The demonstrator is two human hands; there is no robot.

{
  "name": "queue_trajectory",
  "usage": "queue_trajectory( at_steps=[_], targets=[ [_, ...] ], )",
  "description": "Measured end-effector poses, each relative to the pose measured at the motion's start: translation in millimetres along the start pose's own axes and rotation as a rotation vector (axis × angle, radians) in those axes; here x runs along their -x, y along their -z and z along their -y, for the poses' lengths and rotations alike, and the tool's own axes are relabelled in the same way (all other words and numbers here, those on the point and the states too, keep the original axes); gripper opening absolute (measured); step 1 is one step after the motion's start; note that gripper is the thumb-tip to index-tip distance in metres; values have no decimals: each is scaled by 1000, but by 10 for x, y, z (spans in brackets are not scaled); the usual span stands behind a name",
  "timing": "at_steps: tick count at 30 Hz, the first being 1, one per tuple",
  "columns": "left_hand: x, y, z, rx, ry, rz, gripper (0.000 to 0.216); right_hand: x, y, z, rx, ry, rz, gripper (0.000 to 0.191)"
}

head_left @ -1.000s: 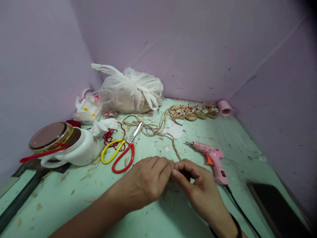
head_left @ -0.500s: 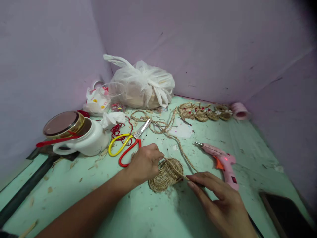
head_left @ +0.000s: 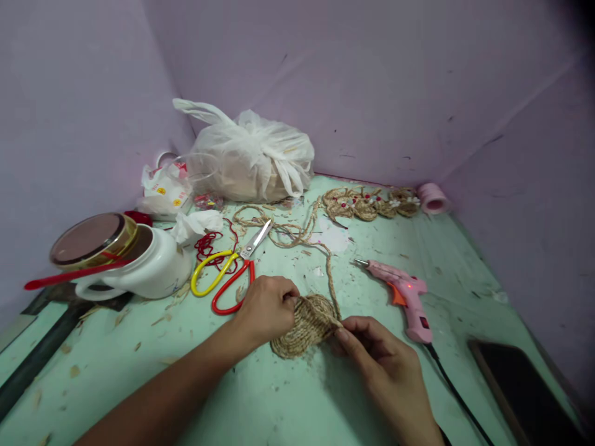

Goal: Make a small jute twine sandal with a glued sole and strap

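A coiled oval of straw-coloured rope [head_left: 302,331] lies flat on the pale green table. My left hand [head_left: 272,310] is closed in a pinch at its upper left edge, on a strand of the rope. At the right edge my right hand [head_left: 379,350] pinches the same rope between thumb and fingertips. From there a long loose length of rope [head_left: 330,272] runs up to a tangle at the back. Scissors [head_left: 248,248] with one yellow and one red handle lie just beyond my left hand, their blades apart.
Right of my hands lies a pink glue gun [head_left: 404,288] with its light on and a black cord; a dark phone [head_left: 520,390] is nearer. Left are a white mug [head_left: 162,263], a hammer [head_left: 46,347] and red yarn [head_left: 209,248]. Behind are a plastic bag [head_left: 255,161] and braided pieces [head_left: 367,204].
My right hand has moved left, in against the coil's edge, and the strand between my hands now lies closer along the coil. The whole view has shifted slightly.
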State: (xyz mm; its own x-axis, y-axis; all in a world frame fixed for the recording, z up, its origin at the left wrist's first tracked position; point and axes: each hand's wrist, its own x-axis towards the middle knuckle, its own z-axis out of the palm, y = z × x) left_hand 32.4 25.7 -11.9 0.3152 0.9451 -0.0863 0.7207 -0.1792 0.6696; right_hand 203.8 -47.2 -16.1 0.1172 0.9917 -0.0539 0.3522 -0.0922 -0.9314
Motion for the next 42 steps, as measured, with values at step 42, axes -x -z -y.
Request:
queue_trajectory(
  at_steps=[42],
  targets=[
    [86, -54, -55, 209, 260, 161, 15, -153, 22, -19, 184, 291, -205, 10]
  ],
)
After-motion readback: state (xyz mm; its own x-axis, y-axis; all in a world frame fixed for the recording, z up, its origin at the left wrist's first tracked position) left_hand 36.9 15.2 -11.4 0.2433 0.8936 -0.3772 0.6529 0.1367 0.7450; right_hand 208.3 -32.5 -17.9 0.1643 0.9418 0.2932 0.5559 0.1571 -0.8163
